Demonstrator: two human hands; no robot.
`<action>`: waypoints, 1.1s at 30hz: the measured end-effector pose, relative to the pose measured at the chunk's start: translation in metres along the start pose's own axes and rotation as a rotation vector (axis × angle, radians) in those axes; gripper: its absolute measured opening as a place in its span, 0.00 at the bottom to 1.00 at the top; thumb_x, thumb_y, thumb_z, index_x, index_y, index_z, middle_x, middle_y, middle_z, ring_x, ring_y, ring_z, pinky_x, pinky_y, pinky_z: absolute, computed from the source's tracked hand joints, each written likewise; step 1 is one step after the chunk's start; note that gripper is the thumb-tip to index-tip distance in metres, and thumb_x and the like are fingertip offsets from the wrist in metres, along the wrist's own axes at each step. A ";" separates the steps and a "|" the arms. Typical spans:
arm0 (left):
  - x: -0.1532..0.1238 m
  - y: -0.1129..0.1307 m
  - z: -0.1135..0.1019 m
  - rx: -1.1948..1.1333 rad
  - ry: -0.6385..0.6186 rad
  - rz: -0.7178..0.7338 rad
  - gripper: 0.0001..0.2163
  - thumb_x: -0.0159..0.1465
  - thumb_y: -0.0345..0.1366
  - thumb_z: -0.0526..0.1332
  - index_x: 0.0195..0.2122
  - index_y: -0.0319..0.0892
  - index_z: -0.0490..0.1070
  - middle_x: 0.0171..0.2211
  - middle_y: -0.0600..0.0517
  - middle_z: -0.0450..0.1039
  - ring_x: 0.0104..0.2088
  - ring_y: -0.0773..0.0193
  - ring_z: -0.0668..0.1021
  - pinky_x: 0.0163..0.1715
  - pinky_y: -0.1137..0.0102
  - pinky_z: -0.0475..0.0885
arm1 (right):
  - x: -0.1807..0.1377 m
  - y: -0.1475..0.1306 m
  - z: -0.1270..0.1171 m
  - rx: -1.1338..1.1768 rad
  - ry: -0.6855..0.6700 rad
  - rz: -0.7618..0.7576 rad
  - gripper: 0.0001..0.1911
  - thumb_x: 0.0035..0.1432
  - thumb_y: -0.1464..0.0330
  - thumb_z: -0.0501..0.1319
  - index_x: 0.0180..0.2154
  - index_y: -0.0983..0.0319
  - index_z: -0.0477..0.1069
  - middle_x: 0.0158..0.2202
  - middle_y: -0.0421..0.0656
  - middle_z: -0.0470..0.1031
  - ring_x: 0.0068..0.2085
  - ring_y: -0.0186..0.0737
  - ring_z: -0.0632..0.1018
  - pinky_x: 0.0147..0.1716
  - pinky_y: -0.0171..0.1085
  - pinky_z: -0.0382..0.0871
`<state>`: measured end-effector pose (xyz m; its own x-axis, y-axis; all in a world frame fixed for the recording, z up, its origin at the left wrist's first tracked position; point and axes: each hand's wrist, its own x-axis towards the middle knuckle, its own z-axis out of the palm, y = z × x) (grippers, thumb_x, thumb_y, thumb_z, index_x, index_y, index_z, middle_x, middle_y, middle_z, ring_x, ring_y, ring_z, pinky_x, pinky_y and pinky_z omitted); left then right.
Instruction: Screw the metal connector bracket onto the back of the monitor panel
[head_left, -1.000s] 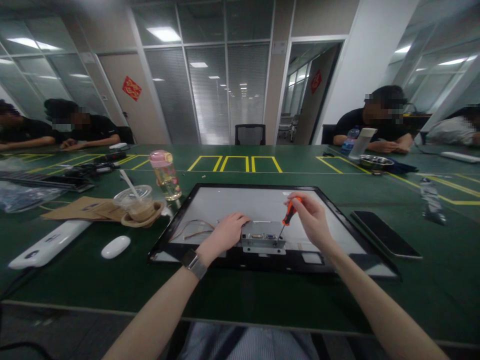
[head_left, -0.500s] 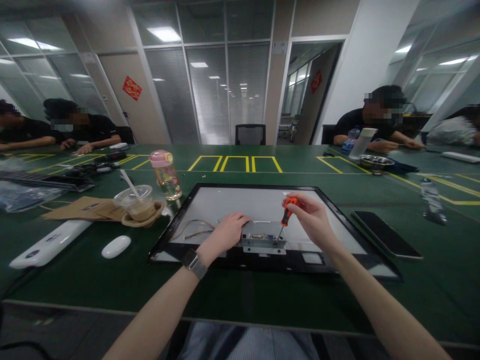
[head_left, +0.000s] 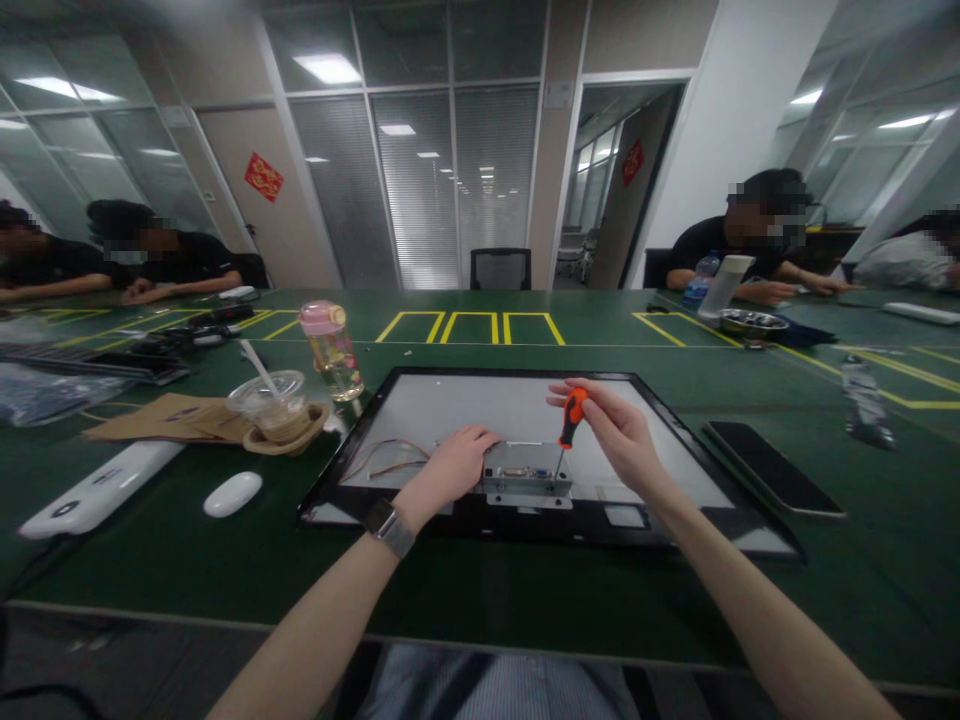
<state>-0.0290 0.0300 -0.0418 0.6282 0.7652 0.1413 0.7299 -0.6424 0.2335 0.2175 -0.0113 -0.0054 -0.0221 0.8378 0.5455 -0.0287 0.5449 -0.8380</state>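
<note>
A flat display panel with a black frame lies back side up on the green table. Near its front edge sits a metal bracket with connector ports along its side. My left hand is closed over the bracket's left end; its fingertips are partly hidden. An orange and black screwdriver is gripped by its handle in my right hand, some of whose fingers are extended. The slightly tilted shaft reaches down to the bracket's right end. Thin cables lie on the panel left of my left hand.
Left of the panel are a pink-lidded bottle, a plastic cup, a white earphone case and a long white device. A phone lies to the right. Other people sit across the table at both sides.
The fingers of my right hand have shifted on the screwdriver handle, some now stretched out to the left. The screwdriver stands slightly more to the left. My left hand stays put.
</note>
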 end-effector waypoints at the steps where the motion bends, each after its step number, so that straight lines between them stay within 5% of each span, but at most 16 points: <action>1: 0.000 0.000 0.000 0.002 -0.006 -0.004 0.22 0.66 0.23 0.47 0.58 0.42 0.68 0.54 0.45 0.71 0.55 0.59 0.73 0.58 0.65 0.66 | 0.000 0.000 0.000 -0.021 0.017 0.007 0.14 0.63 0.60 0.63 0.50 0.53 0.76 0.45 0.44 0.81 0.45 0.46 0.82 0.52 0.53 0.73; 6: 0.001 -0.002 0.002 0.004 -0.012 -0.011 0.23 0.66 0.22 0.47 0.58 0.41 0.68 0.56 0.45 0.71 0.56 0.59 0.72 0.59 0.64 0.66 | 0.001 0.003 -0.001 -0.132 0.117 -0.020 0.13 0.52 0.61 0.71 0.42 0.54 0.81 0.36 0.41 0.80 0.37 0.43 0.79 0.41 0.46 0.77; 12: 0.000 -0.003 0.002 -0.009 0.008 0.001 0.22 0.66 0.22 0.47 0.58 0.41 0.69 0.55 0.45 0.71 0.56 0.59 0.72 0.59 0.65 0.66 | -0.001 0.005 -0.003 -0.079 0.073 -0.026 0.13 0.64 0.59 0.60 0.46 0.52 0.79 0.47 0.43 0.80 0.49 0.47 0.79 0.55 0.51 0.70; 16: 0.000 -0.002 0.001 -0.010 0.002 0.000 0.22 0.67 0.23 0.47 0.58 0.41 0.69 0.55 0.45 0.72 0.55 0.59 0.73 0.59 0.65 0.66 | 0.000 0.004 -0.003 0.077 -0.009 0.029 0.14 0.65 0.60 0.60 0.50 0.51 0.77 0.48 0.43 0.81 0.49 0.47 0.81 0.57 0.53 0.68; 20: 0.001 -0.002 0.001 -0.005 0.000 -0.006 0.22 0.66 0.22 0.47 0.58 0.41 0.68 0.55 0.45 0.71 0.55 0.59 0.72 0.59 0.65 0.66 | 0.000 0.003 -0.002 0.062 0.026 0.056 0.13 0.60 0.61 0.65 0.48 0.53 0.78 0.41 0.43 0.82 0.44 0.45 0.81 0.52 0.51 0.72; 26: 0.001 -0.004 0.002 -0.009 0.014 0.007 0.22 0.66 0.22 0.47 0.58 0.41 0.69 0.54 0.45 0.72 0.54 0.59 0.73 0.58 0.66 0.66 | 0.002 -0.004 -0.001 -0.029 0.063 -0.002 0.06 0.49 0.66 0.73 0.31 0.55 0.79 0.32 0.40 0.73 0.34 0.39 0.74 0.32 0.40 0.72; 33: 0.002 -0.005 0.005 -0.020 0.019 0.014 0.22 0.66 0.22 0.48 0.57 0.40 0.70 0.54 0.46 0.72 0.54 0.59 0.73 0.59 0.66 0.65 | 0.002 0.000 -0.002 -0.029 0.066 -0.042 0.05 0.54 0.62 0.69 0.32 0.55 0.79 0.34 0.41 0.72 0.37 0.41 0.75 0.35 0.41 0.72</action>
<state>-0.0295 0.0345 -0.0474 0.6331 0.7568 0.1629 0.7155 -0.6523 0.2501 0.2192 -0.0097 -0.0041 0.0442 0.8140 0.5792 0.0004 0.5798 -0.8148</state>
